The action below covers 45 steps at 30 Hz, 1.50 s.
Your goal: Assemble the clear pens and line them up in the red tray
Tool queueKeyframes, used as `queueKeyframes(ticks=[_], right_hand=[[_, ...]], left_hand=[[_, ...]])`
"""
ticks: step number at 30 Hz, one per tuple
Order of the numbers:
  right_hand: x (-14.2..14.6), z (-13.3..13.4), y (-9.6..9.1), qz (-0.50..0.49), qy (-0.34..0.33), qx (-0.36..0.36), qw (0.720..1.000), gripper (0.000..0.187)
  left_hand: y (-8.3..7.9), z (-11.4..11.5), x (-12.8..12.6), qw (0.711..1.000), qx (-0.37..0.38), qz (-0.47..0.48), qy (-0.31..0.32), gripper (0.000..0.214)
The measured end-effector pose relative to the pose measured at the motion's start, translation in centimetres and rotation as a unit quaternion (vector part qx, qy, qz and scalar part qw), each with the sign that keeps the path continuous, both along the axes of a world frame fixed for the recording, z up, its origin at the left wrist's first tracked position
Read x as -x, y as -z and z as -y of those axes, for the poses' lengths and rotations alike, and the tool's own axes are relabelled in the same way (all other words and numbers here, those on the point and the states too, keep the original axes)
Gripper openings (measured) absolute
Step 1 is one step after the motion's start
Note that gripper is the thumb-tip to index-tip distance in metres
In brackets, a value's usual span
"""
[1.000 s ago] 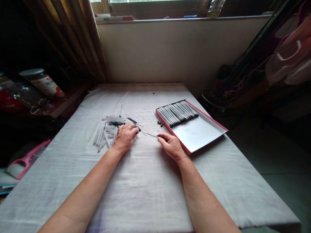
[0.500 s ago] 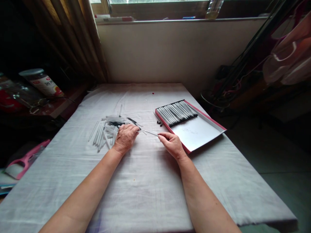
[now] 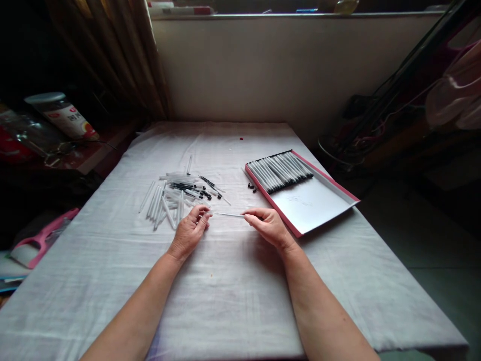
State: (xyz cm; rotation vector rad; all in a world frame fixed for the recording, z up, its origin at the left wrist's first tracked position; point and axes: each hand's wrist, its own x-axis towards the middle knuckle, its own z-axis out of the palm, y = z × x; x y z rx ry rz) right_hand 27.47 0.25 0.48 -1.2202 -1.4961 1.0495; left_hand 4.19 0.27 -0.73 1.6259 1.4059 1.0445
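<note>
My right hand (image 3: 267,226) pinches the end of a thin clear pen refill (image 3: 228,214), which points left. My left hand (image 3: 189,229) is closed in a pinch at the refill's other tip, around what looks like a clear pen barrel; I cannot make it out well. Just beyond my left hand lies a loose pile of clear barrels and black-tipped refills (image 3: 176,195) on the white cloth. A red-edged shallow tray (image 3: 319,200) to the right holds a row of finished pens (image 3: 280,171) at its far end.
A few small black caps (image 3: 251,187) lie beside the tray's near left corner. The table (image 3: 225,296) meets a wall at the back. A shelf with a jar (image 3: 62,115) stands at left, a pink object (image 3: 41,239) lower left, and clutter at right.
My left hand has come off the pile and drawn back toward me, pinching something at the refill's tip. My right hand has shifted slightly nearer, still holding the refill. The camera tilted down a little.
</note>
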Motion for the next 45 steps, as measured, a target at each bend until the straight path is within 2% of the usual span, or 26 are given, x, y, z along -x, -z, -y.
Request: queueKeyframes(ticks=[11, 15, 19, 34, 40, 45], right_hand=[[0.0, -0.1, 0.2, 0.04, -0.024, 0.008, 0.999, 0.021], [-0.4, 0.1, 0.0, 0.066, -0.066, 0.027, 0.995, 0.021], [-0.3, 0.1, 0.1, 0.083, -0.089, 0.02, 0.992, 0.019], [0.6, 0.1, 0.1, 0.111, -0.098, -0.015, 0.989, 0.019], [0.7, 0.1, 0.4, 0.112, -0.091, -0.019, 0.989, 0.019], [1.1, 0.6, -0.3, 0.121, -0.08, -0.042, 0.988, 0.018]], left_hand=[[-0.2, 0.3, 0.1, 0.994, -0.056, -0.09, 0.015, 0.022], [0.1, 0.4, 0.3, 0.994, -0.054, -0.081, 0.04, 0.025], [0.3, 0.4, 0.5, 0.997, -0.04, -0.049, 0.04, 0.024], [0.1, 0.5, 1.0, 0.996, -0.054, -0.039, 0.054, 0.02], [0.2, 0.3, 0.8, 0.999, -0.019, -0.009, 0.043, 0.022], [-0.1, 0.2, 0.6, 0.995, 0.059, 0.067, 0.05, 0.031]])
